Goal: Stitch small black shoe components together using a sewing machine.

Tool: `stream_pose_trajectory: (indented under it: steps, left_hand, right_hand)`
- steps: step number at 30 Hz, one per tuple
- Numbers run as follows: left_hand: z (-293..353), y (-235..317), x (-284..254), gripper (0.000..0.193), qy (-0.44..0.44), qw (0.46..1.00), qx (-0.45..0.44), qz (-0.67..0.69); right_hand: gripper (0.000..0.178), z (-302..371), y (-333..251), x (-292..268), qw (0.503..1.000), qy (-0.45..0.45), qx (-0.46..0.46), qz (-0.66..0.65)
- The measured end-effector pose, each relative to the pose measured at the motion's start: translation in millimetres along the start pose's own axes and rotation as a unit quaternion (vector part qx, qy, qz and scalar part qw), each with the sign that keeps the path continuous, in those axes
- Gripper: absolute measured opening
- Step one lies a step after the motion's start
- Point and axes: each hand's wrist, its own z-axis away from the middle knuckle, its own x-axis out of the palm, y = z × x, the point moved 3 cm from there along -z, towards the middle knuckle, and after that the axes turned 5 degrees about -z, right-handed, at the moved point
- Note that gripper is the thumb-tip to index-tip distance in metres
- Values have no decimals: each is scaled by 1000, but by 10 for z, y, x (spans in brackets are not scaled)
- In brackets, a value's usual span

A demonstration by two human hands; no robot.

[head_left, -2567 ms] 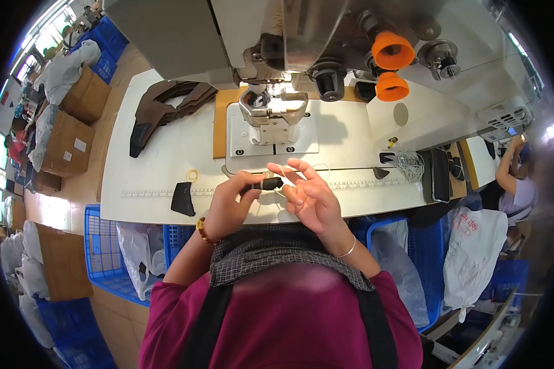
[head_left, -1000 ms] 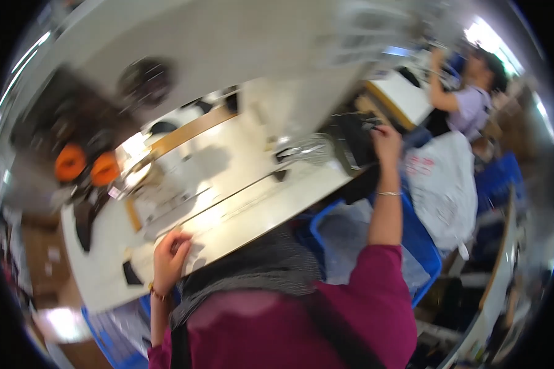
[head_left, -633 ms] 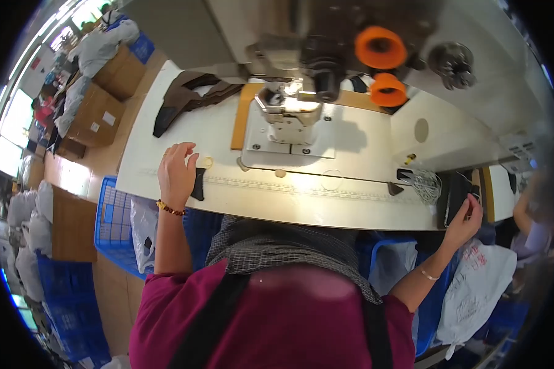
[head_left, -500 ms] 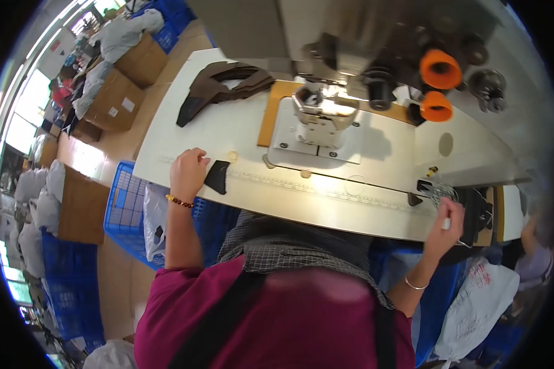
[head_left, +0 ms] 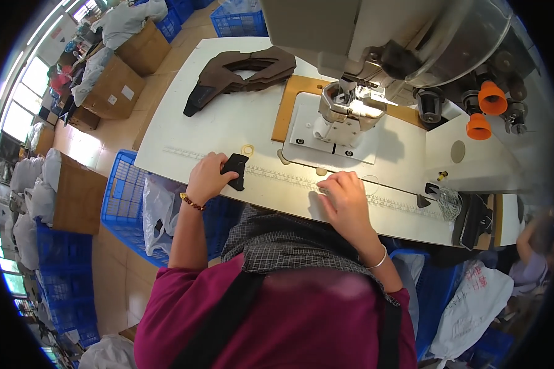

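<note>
Near the front left of the white sewing table, my left hand has its thumb and fingers closed on the edge of a small black material piece. This piece lies over a clear ruler strip along the front edge. My right hand is over the strip farther right, its thumb and fingers apart with nothing seen in them. Beyond it stands the metal foot and bed of a sewing machine. A yellow ring is just behind the black piece.
Stacked brown cut pieces lie at the back left. A tangle of pale thread and a small dark scrap are at the right. Orange cones hang off the machine. A blue crate stands below left.
My right hand has come left from beside the thread tangle to the middle of the front edge. My left thumb now overlaps the black piece. The whole view has shifted.
</note>
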Motion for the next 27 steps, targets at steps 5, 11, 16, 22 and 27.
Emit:
stream_pose_trajectory:
  steps: [5,11,16,22,27]
  left_hand:
    - [73,293,6,27,18,984,75,161]
    - [153,813,127,22,-108,944,166,262]
    - [194,1029,284,21,-199,873,138,424]
    - [254,942,434,20,-253,783,72,563]
    - [300,622,423,18,-206,778,25,594]
  right_hand:
    - [33,-49,-68,197,995,-29,-12,-91]
    - [23,-101,-90,387,938,-26,154,-311]
    - [9,-7,-37,392,883,22,212,-419]
    - [8,-60,-67,409,855,-3,224,-468]
    - [10,-308,-44,519,900,-86,181,-388]
